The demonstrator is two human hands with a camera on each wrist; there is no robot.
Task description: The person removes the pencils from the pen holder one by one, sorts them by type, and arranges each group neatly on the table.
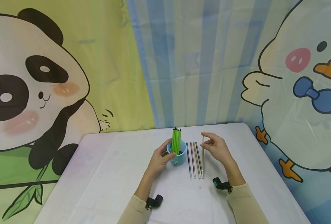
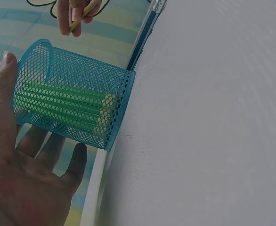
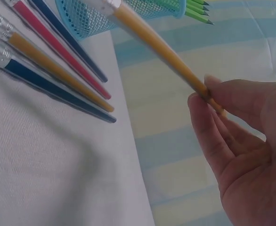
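Observation:
A light-blue mesh pencil cup (image 1: 182,159) stands on the table, gripped at its side by my left hand (image 1: 159,160), thumb near the rim. Several green pencils (image 1: 176,141) stand in it with their dark points up; in the left wrist view their lower ends show through the mesh (image 2: 58,82). My right hand (image 1: 217,148) pinches a yellow pencil (image 3: 161,47) near one end between thumb and fingertips, its silver-banded end toward the table. Left of it lie a red pencil (image 3: 58,44), another yellow pencil (image 3: 58,70) and two dark-blue pencils, side by side.
The white-covered table (image 1: 106,186) reaches back to a curtain (image 1: 187,62) with blue stripes. Printed cloth with a panda (image 1: 48,102) hangs at left and a white bird (image 1: 299,124) at right. Each wrist carries a small black camera (image 1: 155,201).

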